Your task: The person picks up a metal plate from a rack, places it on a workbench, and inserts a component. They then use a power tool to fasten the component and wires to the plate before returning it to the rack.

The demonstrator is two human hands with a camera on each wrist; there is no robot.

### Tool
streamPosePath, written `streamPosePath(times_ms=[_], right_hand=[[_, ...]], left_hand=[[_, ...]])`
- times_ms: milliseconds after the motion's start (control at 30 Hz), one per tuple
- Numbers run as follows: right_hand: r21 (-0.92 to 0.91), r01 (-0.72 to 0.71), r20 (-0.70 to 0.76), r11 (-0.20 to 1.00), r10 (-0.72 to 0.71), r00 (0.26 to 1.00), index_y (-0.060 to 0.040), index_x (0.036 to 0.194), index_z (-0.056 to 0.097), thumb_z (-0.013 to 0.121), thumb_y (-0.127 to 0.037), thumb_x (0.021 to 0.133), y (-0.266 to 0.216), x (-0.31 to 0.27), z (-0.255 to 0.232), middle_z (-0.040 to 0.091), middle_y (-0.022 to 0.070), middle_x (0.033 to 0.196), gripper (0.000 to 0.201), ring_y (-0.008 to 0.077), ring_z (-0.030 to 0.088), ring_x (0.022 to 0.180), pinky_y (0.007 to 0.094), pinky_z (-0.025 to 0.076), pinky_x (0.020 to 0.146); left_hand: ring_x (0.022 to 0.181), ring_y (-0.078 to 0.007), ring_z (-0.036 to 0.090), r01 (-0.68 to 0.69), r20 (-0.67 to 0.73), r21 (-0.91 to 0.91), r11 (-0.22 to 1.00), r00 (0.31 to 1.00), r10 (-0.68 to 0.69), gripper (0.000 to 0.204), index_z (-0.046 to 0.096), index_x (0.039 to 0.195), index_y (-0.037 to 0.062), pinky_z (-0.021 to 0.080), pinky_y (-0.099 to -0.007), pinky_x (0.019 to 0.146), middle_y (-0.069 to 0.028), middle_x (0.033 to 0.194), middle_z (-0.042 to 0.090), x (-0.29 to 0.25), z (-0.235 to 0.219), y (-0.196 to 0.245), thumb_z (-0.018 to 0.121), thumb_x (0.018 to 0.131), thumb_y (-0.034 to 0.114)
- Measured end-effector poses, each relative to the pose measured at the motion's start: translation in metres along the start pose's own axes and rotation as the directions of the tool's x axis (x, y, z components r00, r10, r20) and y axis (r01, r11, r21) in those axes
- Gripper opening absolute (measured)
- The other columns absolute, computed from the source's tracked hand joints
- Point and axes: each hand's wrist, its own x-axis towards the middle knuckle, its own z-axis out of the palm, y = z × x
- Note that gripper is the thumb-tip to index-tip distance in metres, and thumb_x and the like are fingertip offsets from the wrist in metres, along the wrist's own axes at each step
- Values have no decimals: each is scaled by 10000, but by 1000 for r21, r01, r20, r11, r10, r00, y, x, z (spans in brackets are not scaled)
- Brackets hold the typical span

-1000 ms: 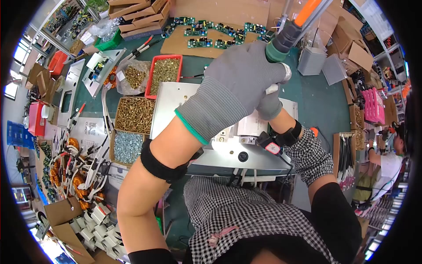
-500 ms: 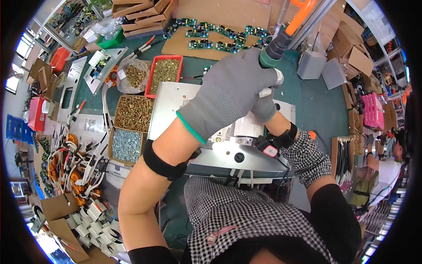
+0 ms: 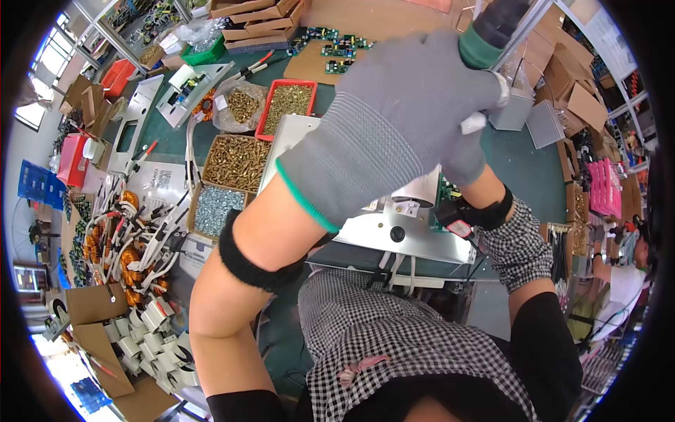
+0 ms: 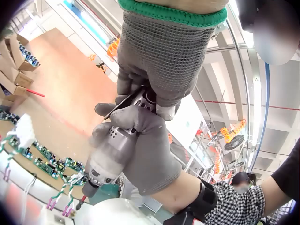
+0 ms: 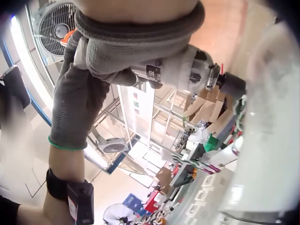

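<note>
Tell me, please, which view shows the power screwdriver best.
The left wrist view: the power screwdriver shows above and below the right hand, down to its nose. The right wrist view shows its front, body partly covered; the head view, apparently only its top end.

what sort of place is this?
Probably an electronics assembly workshop: rows of green circuit boards, heaped brass-coloured fasteners, and a handheld power driver.
</note>
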Motion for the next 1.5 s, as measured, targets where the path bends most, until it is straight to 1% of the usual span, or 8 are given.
streamPosePath(times_ms=[67,133,200,300,433,767,1033,1500], right_hand=[[40,-13,46,999,11,999,-66,1227,442,637,-5,766,-16,-9,22,557,90,1123,505,171,550,973,305,477,759],[73,-59,79,996,53,995,-66,1224,443,634,-1,764,-16,-22,49,559,92,1118,502,172,552,966,304,478,751],[88,-115,103,989,106,989,-66,1221,444,631,4,763,2,-37,79,561,94,1114,500,172,554,959,304,479,743],[95,-191,122,977,178,976,-66,1217,445,625,11,761,34,-49,114,564,96,1107,496,172,557,948,302,481,731],[65,-238,108,969,230,967,-66,1211,447,618,20,758,61,-57,140,568,100,1097,491,173,561,933,301,482,714],[-6,-252,39,968,252,967,-66,1196,451,601,42,752,71,-66,155,579,109,1074,481,175,571,896,296,487,673],[-14,-234,-7,972,234,972,-65,1184,454,587,61,746,67,-66,153,588,117,1055,474,176,579,867,293,490,641],[2,-240,-35,971,240,970,-65,1163,460,562,93,737,69,-73,162,603,130,1023,465,178,593,815,287,497,584]], left_hand=[[818,-270,605,-76,28,36,996,997,75,242,656,941,192,495,-370,672,-97,882,551,-6,-25,4,679,700,203],[797,-268,597,-60,78,8,998,995,60,249,657,929,176,485,-372,661,-96,867,541,-20,-41,4,686,683,198],[783,-269,590,-56,112,5,998,992,55,241,665,924,168,480,-373,665,-90,845,524,-42,-56,-3,677,686,203],[878,-317,561,11,261,25,1000,965,-18,258,652,1006,175,465,-408,731,-99,958,547,-78,-66,-27,657,792,319],[889,-321,551,89,282,-25,996,956,-79,244,666,1000,173,454,-412,753,-113,959,548,-99,-77,-39,680,774,264],[905,-315,561,60,251,-140,988,968,-23,241,667,1002,176,473,-408,762,-108,964,544,-125,-74,-58,680,768,231],[902,-311,565,10,230,-142,990,973,23,240,665,995,170,483,-400,745,-104,961,546,-122,-78,-59,677,760,221],[939,-330,552,74,264,-222,972,964,-13,232,668,1008,167,473,-415,775,-114,988,554,-130,-76,-59,659,786,239]])
